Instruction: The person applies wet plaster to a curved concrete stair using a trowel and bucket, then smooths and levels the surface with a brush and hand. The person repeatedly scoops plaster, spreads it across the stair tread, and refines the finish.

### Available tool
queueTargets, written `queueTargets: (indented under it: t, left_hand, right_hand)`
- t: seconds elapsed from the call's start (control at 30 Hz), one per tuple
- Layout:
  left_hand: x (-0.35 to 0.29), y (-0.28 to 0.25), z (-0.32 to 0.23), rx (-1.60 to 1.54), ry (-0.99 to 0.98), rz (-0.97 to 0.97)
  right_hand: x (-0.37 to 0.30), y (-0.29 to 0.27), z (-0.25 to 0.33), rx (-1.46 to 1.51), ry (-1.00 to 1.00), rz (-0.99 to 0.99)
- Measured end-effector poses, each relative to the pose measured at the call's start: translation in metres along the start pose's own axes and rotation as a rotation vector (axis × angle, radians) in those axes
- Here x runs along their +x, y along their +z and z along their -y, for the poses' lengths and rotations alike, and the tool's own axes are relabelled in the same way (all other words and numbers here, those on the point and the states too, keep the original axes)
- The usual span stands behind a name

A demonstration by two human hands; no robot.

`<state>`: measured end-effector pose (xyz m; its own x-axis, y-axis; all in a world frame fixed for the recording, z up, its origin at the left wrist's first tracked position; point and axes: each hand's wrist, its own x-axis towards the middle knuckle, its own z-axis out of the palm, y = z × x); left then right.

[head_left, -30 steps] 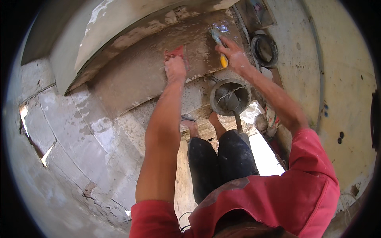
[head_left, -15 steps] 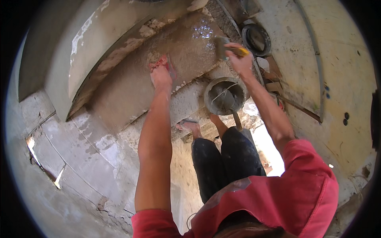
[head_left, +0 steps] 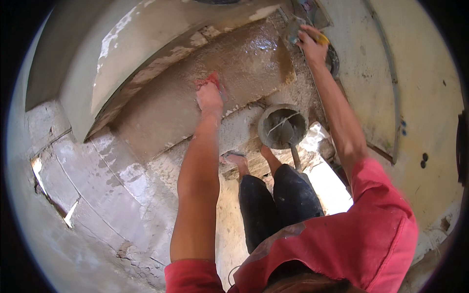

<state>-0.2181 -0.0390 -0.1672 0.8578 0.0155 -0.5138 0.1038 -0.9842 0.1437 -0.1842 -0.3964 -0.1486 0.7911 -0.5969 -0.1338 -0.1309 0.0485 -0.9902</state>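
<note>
My left hand (head_left: pixel 210 97) presses a crumpled red cloth (head_left: pixel 209 80) onto the wet, brownish cement slab (head_left: pixel 166 112), fingers closed around it. Farther right, my right hand (head_left: pixel 312 46) grips a wide, flat brush (head_left: pixel 294 31) by its yellow handle. The brush is blurred by motion and hangs near the slab's far right corner; whether it touches the surface I cannot tell. A shiny wet patch lies on the slab between my hands.
Before my feet stands a round grey mortar bucket (head_left: pixel 266 115) with a trowel (head_left: pixel 295 158) leaning in it. A dark round container (head_left: pixel 333 61) is partly hidden behind my right wrist. A curved cement wall (head_left: pixel 141 53) rises behind the slab; a yellowish wall (head_left: pixel 425 97) stands right.
My right hand has moved the brush up and to the right, away from the middle of the slab. My left hand stays on the red cloth; the view has shifted slightly.
</note>
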Motion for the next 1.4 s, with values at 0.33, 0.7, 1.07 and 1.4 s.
queueTargets:
  t: [0.33,0.7,1.07,1.4]
  left_hand:
    - [-0.001,0.009,0.005,0.028,0.053,-0.099]
    - [0.008,0.037,0.014,-0.117,0.144,-0.29]
    - [-0.001,0.039,0.015,-0.244,0.049,-0.263]
    - [-0.218,0.116,0.105,-1.03,0.042,-0.509]
  right_hand:
    - [-0.076,-0.033,0.34,-0.115,-1.042,0.407]
    - [0.03,0.195,0.346,-1.196,-0.651,0.841]
    - [-0.091,0.108,0.331,-0.471,-1.093,0.394]
    - [-0.369,0.408,0.087,-0.464,-1.555,1.317]
